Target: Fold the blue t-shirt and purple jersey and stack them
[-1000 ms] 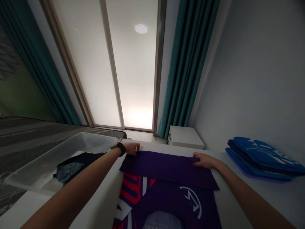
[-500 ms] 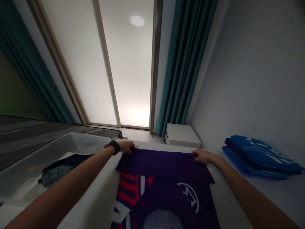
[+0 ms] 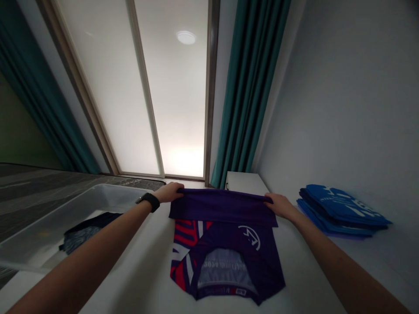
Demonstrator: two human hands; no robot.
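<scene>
A dark purple T-shirt (image 3: 225,235) with red and white stripes and a white round logo lies on the white table, its collar facing me. Its far part is folded over into a plain purple band. My left hand (image 3: 171,192), with a black watch (image 3: 149,201) at the wrist, pinches the far left end of the fold. At the far right end, my right hand (image 3: 278,205) grips the same edge, fingers closed on the cloth. The fold's far edge is stretched between both hands and looks raised off the table.
To the left stands a translucent plastic bin (image 3: 108,192) with dark clothing (image 3: 81,235) inside. A stack of folded blue shirts (image 3: 343,209) sits at the right by the wall. Beyond the white table (image 3: 140,279) are a small white cabinet (image 3: 247,182) and teal curtains (image 3: 252,96).
Both hands have drawn the folded edge upward in view, and the shirt has shifted away from me. Its collar and shoulders now show in full.
</scene>
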